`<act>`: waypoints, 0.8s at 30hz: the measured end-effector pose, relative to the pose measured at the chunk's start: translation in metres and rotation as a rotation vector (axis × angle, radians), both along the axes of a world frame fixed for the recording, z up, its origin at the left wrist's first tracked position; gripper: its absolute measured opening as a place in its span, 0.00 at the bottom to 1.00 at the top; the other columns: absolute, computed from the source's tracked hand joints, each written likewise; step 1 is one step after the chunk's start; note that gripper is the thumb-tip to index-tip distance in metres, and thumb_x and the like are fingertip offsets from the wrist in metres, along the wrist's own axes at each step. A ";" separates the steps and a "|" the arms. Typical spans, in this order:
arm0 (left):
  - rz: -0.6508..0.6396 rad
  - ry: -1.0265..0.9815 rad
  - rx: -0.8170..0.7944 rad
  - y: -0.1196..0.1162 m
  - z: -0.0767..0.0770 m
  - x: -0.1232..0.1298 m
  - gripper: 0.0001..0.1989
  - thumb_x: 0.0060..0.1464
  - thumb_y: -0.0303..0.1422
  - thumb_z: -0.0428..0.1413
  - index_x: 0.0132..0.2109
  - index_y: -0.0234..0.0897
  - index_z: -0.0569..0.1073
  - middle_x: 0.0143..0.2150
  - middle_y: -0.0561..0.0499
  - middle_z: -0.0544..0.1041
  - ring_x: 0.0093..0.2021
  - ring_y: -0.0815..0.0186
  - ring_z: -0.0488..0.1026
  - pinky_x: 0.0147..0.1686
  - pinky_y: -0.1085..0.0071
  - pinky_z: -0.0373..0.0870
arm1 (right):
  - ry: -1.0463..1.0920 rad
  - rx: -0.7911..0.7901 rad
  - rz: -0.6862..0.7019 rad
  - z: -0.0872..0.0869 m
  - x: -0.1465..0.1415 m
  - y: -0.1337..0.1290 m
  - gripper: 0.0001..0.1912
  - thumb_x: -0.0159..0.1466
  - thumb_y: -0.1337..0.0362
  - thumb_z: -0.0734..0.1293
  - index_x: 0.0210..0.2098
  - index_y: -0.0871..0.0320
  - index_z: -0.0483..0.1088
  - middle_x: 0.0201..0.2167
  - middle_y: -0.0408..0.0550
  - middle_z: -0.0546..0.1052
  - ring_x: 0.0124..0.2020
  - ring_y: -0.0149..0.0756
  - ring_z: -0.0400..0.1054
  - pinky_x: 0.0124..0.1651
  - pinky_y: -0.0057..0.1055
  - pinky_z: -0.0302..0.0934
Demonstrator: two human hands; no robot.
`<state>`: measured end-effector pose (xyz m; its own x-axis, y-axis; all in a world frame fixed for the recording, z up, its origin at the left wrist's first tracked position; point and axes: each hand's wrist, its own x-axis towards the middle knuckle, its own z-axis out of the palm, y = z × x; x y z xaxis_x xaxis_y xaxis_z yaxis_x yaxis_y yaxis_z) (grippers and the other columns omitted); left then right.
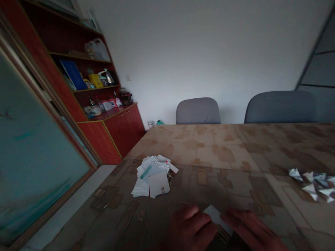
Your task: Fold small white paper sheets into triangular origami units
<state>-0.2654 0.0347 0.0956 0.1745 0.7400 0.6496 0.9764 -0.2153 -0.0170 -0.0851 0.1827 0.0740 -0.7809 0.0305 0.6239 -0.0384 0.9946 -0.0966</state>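
Observation:
A small piece of white paper (pixel 212 213) lies on the table near its front edge, between my two hands. My left hand (pixel 194 228) is closed, its curled fingers gripping the paper from the left. From the other side, my right hand (pixel 252 230) presses its fingers together on the paper's right edge. My palms and the paper's lower part are dark and partly hidden. Further up to the left rests a loose pile of paper pieces (pixel 154 177), some printed. Several folded white paper shapes (pixel 324 184) with pointed corners are grouped at the right.
A patterned cloth covers the table (pixel 215 145). Behind its far edge stand two grey chairs (pixel 197 111). At the left are a red-brown cabinet (pixel 124 129) with bottles and boxes on its shelves, and a frosted glass door (pixel 26 144).

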 end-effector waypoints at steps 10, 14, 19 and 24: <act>-0.077 -0.021 -0.032 -0.001 -0.013 0.028 0.14 0.65 0.32 0.48 0.30 0.38 0.71 0.23 0.54 0.72 0.24 0.66 0.64 0.24 0.68 0.56 | -0.099 -0.141 -0.034 -0.001 0.019 -0.007 0.18 0.72 0.60 0.56 0.30 0.55 0.71 0.27 0.43 0.76 0.30 0.34 0.68 0.35 0.30 0.57; -0.051 -0.113 -0.057 -0.009 -0.016 0.026 0.18 0.68 0.39 0.43 0.35 0.38 0.73 0.30 0.52 0.76 0.28 0.65 0.68 0.29 0.69 0.62 | -0.127 -0.221 0.006 0.000 0.026 -0.010 0.17 0.72 0.60 0.57 0.31 0.55 0.72 0.28 0.42 0.76 0.32 0.34 0.67 0.37 0.31 0.56; -0.068 -0.170 -0.134 -0.017 -0.014 0.029 0.20 0.67 0.43 0.43 0.36 0.38 0.74 0.29 0.51 0.76 0.27 0.64 0.68 0.28 0.68 0.61 | -0.130 -0.255 0.101 0.005 0.027 -0.015 0.15 0.72 0.62 0.58 0.32 0.56 0.71 0.26 0.42 0.75 0.29 0.33 0.67 0.36 0.31 0.56; -0.044 -0.294 -0.208 -0.021 -0.014 0.033 0.17 0.66 0.37 0.46 0.32 0.38 0.73 0.29 0.51 0.75 0.29 0.65 0.68 0.29 0.69 0.59 | -0.270 -0.356 0.116 0.014 0.034 -0.012 0.05 0.67 0.66 0.64 0.34 0.56 0.71 0.28 0.42 0.76 0.31 0.34 0.68 0.37 0.31 0.58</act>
<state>-0.2326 0.0136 0.0814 0.0377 0.8575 0.5132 0.9227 -0.2270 0.3115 -0.0508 0.1709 0.0883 -0.9248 0.1092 0.3643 -0.0738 0.8881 -0.4536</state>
